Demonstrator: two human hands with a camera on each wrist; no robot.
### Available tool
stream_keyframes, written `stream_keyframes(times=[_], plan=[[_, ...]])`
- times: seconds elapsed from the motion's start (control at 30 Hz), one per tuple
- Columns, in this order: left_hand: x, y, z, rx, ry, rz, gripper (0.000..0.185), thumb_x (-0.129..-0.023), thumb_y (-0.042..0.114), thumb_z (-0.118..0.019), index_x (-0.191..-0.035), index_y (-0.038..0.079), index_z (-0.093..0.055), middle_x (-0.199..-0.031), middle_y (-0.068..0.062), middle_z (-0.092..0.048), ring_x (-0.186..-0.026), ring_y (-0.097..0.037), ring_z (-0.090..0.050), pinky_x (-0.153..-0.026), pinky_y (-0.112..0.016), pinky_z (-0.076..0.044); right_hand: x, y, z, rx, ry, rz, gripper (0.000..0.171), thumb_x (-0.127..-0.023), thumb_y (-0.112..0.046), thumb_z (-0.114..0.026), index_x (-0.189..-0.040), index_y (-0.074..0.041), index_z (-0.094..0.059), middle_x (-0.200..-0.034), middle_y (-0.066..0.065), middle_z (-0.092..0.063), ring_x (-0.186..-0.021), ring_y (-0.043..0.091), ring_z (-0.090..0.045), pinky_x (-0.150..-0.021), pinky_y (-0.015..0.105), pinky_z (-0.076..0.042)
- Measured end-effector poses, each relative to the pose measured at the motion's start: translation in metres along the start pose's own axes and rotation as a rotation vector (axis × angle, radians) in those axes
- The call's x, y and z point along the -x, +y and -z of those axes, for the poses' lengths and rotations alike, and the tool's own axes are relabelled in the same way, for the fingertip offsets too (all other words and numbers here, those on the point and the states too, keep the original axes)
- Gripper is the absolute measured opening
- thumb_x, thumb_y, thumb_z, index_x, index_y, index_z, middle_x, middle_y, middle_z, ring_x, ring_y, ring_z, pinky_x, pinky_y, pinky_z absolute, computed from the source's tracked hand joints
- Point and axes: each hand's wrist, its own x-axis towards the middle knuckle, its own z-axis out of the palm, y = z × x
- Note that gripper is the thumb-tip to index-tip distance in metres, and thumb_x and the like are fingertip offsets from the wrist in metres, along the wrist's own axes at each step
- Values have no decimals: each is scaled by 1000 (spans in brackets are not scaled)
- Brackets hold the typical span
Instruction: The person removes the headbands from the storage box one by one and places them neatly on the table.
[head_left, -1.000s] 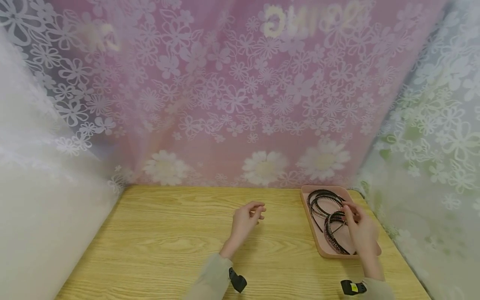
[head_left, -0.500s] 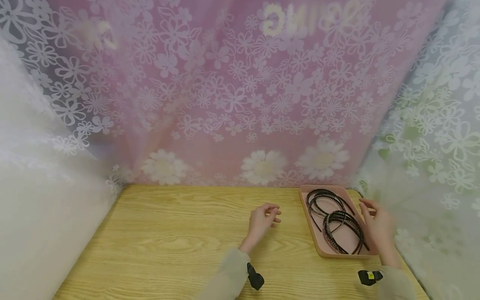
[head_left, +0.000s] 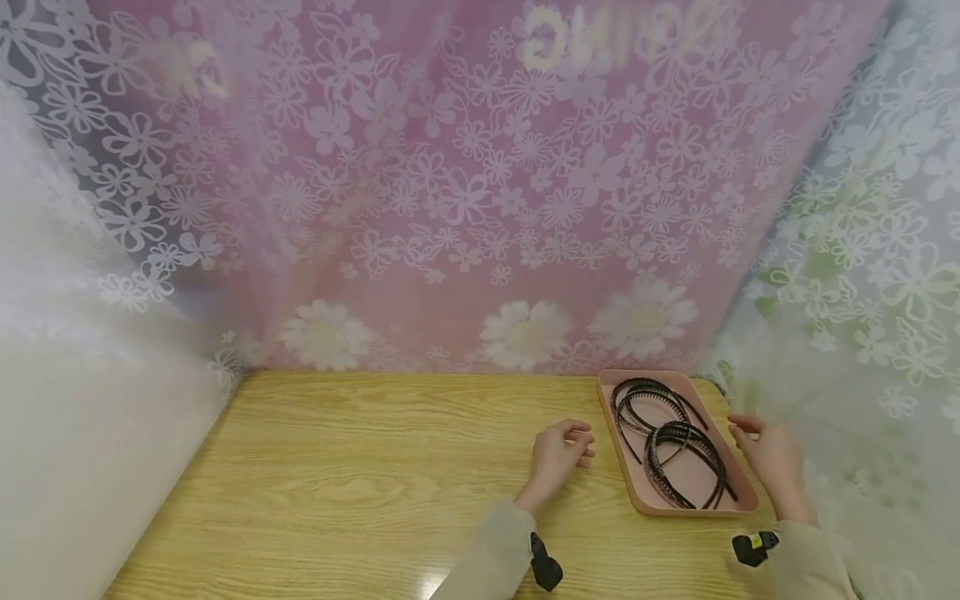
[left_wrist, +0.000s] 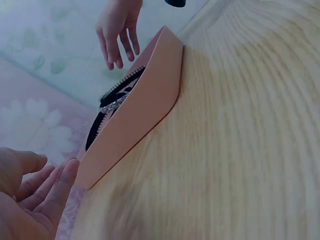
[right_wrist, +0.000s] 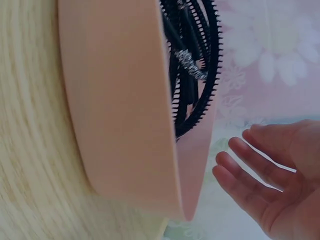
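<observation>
Both hands flank the pink tray [head_left: 738, 483] of headbands [head_left: 678, 442]: left hand [head_left: 558, 454] loosely curled, right hand [head_left: 772, 458] fingers relaxed, both empty.

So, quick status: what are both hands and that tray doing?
Left hand and right hand open, flanking the pink tray, neither touching. Black headbands inside. Nothing in the way.

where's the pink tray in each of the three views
Head: the pink tray sits at the table's far right, between the left hand and right hand.
Left wrist: its outer wall runs diagonally through the centre.
Right wrist: its wall fills the left and centre.
Shared landmark: the black headbands lying in it.
</observation>
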Motion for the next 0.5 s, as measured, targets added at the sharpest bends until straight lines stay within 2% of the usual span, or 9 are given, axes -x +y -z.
stream_keyframes(times=[0.13, 0.27, 0.37, 0.5], plan=[[2, -3, -15, 25, 5, 17, 17, -97, 3, -66, -113, -2, -72, -98, -18, -74, -82, -35, -75, -69, -41, -62, -1, 6, -1, -7, -85, -19, 29, -102, -11, -60, -117, 13, -66, -101, 32, -70, -63, 26, -69, -52, 36, -52], [4, -6, -27, -18, 14, 30, 21, -97, 5, -67, -116, -4, -71, -95, -10, -75, -80, -33, -75, -66, -34, -62, -1, 10, -2, -32, -150, -37, 30, -103, -10, -58, -118, 15, -65, -101, 33, -70, -63, 25, -69, -54, 36, -54], [5, -9, -35, -70, 22, 39, 23, -96, 6, -70, -117, -2, -72, -99, -5, -75, -77, -25, -75, -61, -25, -59, 1, 13, -3, -50, -181, -37, 31, -103, -10, -58, -119, 16, -65, -100, 32, -70, -64, 23, -68, -54, 35, -54], [5, -10, -45, -117, 16, 37, 28, -94, 8, -72, -120, -1, -71, -109, -9, -74, -84, -13, -73, -61, -18, -55, 1, 21, -7, -49, -205, -27, 32, -104, -12, -58, -119, 15, -65, -100, 31, -70, -65, 22, -67, -56, 37, -54]])
